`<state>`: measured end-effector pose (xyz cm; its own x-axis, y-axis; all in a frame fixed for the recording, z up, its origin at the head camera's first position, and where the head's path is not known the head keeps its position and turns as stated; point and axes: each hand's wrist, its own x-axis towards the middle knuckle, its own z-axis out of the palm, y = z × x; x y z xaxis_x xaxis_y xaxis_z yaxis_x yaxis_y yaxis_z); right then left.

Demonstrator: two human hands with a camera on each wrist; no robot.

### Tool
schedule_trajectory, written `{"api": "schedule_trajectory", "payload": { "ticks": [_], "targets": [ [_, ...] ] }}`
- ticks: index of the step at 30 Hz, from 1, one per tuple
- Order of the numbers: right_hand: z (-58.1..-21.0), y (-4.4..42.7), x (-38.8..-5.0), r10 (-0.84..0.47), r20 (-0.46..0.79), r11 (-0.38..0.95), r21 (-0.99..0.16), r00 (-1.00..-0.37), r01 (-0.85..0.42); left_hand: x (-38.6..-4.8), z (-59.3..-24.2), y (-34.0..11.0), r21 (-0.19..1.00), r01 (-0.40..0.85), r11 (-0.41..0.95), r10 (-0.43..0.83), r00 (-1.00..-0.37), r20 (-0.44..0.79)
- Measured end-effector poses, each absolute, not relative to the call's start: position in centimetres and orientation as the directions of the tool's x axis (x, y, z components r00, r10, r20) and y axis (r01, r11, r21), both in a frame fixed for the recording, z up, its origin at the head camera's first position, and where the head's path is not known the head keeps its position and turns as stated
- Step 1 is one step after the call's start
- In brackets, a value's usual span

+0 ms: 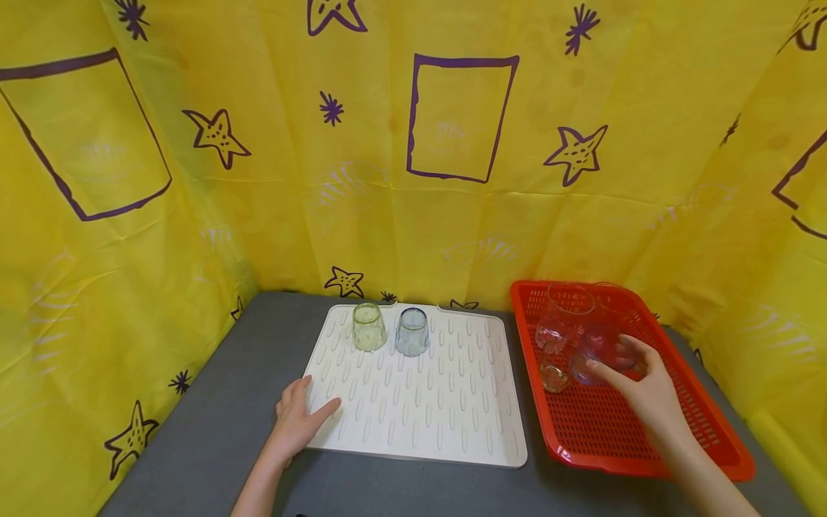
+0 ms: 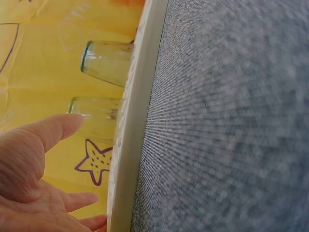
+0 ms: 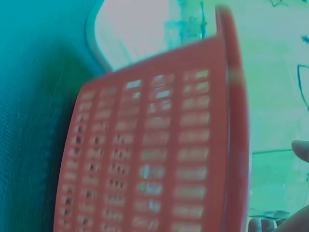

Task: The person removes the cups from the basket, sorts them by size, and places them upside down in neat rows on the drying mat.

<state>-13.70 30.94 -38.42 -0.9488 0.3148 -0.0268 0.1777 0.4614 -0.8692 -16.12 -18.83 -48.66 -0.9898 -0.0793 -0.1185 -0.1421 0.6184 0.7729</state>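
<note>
My left hand [image 1: 298, 418] rests at the left edge of a white ridged drying mat [image 1: 426, 402], thumb spread over its surface; the left wrist view shows its fingers extended. A green-tinted glass [image 1: 369, 328] and a blue-tinted glass [image 1: 412, 332] stand side by side, apart, near the back of the mat. Over the red basket [image 1: 549, 431], my right hand [image 1: 652, 395] holds a see-through, purplish-blue glass [image 1: 601, 350] between thumb and fingers. In the right wrist view the basket wall hides this glass and most of the hand.
Inside the basket, a tall clear glass [image 1: 554, 323] and a small amber-tinted glass [image 1: 554, 377] are beside the held one. The basket stands right of the mat on a grey tabletop [image 1: 239, 373]. A yellow patterned cloth [image 1: 388, 230] hangs behind and at both sides.
</note>
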Motion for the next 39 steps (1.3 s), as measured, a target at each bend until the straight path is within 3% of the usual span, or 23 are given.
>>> {"api": "schedule_trajectory", "payload": {
  "ticks": [14, 26, 33, 39],
  "targets": [
    [-37.4, 26.4, -13.3, 0.193, -0.048, 0.386, -0.915, -0.980, 0.121, -16.0, -48.4, -18.9, 0.780, -0.147, 0.608, -0.079, -0.989, -0.125],
    [-37.9, 23.1, -13.5, 0.087, -0.007, 0.349, -0.936, -0.996, 0.037, -16.1, -47.2, -17.2, 0.789, -0.033, 0.614, -0.021, -0.999, -0.026],
    [-38.4, 20.9, -13.5, 0.018, 0.031, 0.344, -0.939, -0.999, -0.023, -15.8, -45.7, -13.5, 0.905, 0.089, 0.417, 0.063, -0.996, 0.069],
    [-38.9, 19.3, -13.3, -0.026, 0.016, 0.348, -0.937, -1.000, -0.024, -15.1, -44.7, -10.7, 0.955, 0.212, 0.206, 0.231, -0.959, 0.164]
  ]
}}
